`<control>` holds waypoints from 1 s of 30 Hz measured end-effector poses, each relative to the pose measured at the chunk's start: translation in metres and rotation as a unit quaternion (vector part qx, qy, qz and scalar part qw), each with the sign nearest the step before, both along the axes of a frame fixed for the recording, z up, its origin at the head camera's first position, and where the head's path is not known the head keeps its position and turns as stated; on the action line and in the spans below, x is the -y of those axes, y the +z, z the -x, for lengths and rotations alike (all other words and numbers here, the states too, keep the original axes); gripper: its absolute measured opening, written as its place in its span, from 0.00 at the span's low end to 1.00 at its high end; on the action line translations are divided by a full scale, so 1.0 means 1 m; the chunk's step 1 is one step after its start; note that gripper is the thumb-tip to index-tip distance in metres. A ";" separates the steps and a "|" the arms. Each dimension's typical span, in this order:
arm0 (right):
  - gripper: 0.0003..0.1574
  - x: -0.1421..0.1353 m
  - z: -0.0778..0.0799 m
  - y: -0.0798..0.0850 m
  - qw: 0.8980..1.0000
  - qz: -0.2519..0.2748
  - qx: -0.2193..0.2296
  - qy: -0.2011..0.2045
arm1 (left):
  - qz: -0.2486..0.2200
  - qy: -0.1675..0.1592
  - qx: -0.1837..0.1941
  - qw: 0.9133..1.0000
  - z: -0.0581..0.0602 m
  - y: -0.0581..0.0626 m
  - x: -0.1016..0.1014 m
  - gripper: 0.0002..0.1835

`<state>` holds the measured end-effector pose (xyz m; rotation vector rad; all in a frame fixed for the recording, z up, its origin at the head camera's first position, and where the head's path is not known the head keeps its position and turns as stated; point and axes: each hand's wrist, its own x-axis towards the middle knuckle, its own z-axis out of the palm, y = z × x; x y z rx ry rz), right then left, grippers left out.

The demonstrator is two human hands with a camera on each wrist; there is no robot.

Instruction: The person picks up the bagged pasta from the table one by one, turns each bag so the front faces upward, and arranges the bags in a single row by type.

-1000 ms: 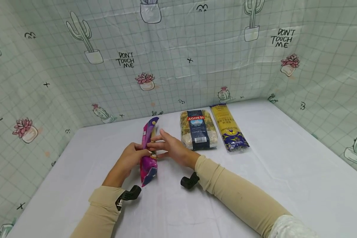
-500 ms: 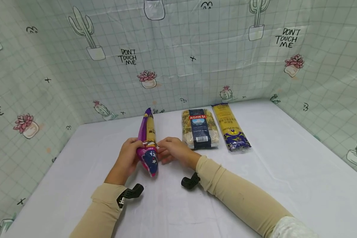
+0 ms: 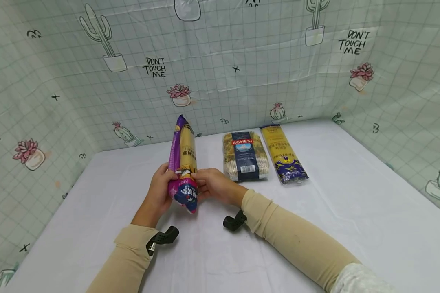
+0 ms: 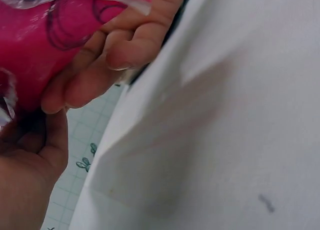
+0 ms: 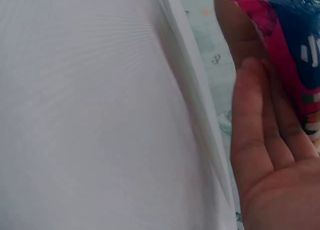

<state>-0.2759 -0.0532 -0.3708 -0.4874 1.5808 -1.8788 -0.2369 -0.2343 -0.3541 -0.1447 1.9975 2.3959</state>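
Observation:
A purple and pink bag of pasta, with a clear window showing long yellow pasta, is held tilted up above the white table. My left hand grips its lower left side, thumb over the front. On the right edge, my right hand holds it with the thumb on the front and fingers behind. In the left wrist view, fingers of both hands meet beneath the pink end of the bag. The right wrist view has my right hand's fingers stretched under the bag, partly hidden by it.
Right of my hands, an AGNESI pasta pack lies flat on the table. Beside it is a long yellow and purple pasta pack. A cactus-print cloth walls the back and sides.
The bag, earlier edge-on, has been turned to face me and raised with its far end up. My right hand has gone from spread fingers beside it to holding its right edge.

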 end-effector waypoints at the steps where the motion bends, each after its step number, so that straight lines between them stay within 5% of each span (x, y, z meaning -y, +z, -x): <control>1: 0.28 0.000 -0.001 0.000 1.000 0.001 -0.009 -0.008 | 0.006 -0.006 -0.007 1.000 0.000 0.000 0.001 0.34; 6: 0.27 0.001 -0.004 0.003 0.997 0.001 -0.052 -0.058 | 0.035 -0.022 -0.029 0.999 0.001 0.003 0.004 0.32; 19: 0.20 0.000 -0.002 0.000 0.977 -0.065 -0.149 -0.136 | 0.133 -0.026 -0.003 0.991 0.007 0.004 0.003 0.30; 25: 0.20 -0.002 -0.001 0.001 0.964 -0.087 -0.196 -0.154 | 0.102 -0.031 0.007 0.994 0.007 -0.001 0.002 0.30; 30: 0.23 0.001 -0.003 -0.001 0.963 -0.106 -0.188 -0.164 | 0.058 -0.019 0.009 0.998 0.004 -0.004 0.004 0.28</control>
